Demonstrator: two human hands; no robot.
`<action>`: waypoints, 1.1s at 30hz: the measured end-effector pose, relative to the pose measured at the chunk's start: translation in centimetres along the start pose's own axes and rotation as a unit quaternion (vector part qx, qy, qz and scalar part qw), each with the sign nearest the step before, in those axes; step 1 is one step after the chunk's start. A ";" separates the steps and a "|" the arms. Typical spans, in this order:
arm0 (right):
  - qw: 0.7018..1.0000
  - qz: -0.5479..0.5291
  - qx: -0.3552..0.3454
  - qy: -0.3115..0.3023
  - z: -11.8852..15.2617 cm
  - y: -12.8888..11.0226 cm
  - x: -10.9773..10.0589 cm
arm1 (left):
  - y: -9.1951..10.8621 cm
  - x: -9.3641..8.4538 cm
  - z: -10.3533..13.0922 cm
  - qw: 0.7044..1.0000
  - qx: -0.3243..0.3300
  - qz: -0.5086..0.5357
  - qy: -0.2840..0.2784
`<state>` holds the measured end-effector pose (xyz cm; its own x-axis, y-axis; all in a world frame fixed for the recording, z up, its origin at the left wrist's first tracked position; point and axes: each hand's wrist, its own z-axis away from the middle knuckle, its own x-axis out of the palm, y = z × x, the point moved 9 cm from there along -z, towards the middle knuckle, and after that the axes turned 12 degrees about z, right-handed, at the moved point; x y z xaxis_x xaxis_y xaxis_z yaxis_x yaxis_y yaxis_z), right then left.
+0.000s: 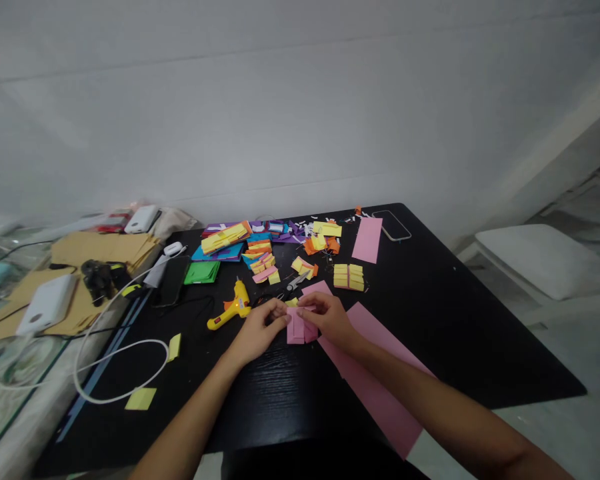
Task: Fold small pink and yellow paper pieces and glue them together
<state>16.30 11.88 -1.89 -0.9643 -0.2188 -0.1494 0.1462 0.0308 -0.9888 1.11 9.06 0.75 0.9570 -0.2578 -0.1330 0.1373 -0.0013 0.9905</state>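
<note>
A small folded pink paper piece (296,330) lies at the middle of the black table, between my two hands. My left hand (267,323) pinches its upper left edge with thumb and forefinger. On the upper right side, my right hand (330,317) grips the same paper with its fingers bent. Beneath my right hand and forearm stretches a long pink paper sheet (380,373). A yellow glue gun (233,305) rests just left of my left hand. Scissors (298,280) lie beyond the folded piece, partly hidden.
Yellow folded strips (349,277) form a bundle at the right. Stacks of coloured paper (225,239) and scraps line the back, near another pink sheet (367,240) and a phone (393,225). A white cable (125,347) loops at left. A white stool (525,257) stands beyond the table.
</note>
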 end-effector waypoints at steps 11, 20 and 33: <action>0.995 -0.068 0.034 -0.067 0.0 0.4 1.4 | -0.6 -0.5 -0.2 0.998 -0.001 0.037 0.048; 0.996 -0.032 0.028 -0.075 0.0 0.3 1.4 | 0.7 -0.8 0.1 0.998 0.024 -0.056 0.019; 0.981 -0.138 0.138 -0.003 -0.2 1.9 -0.1 | 2.1 -15.1 1.9 0.901 0.013 -0.315 0.297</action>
<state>16.62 12.19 -3.73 -0.9742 -0.1879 0.1253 -0.0655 -0.2958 -0.9530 -13.56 11.12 4.93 0.6603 0.3647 -0.6565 0.7024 0.0094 0.7117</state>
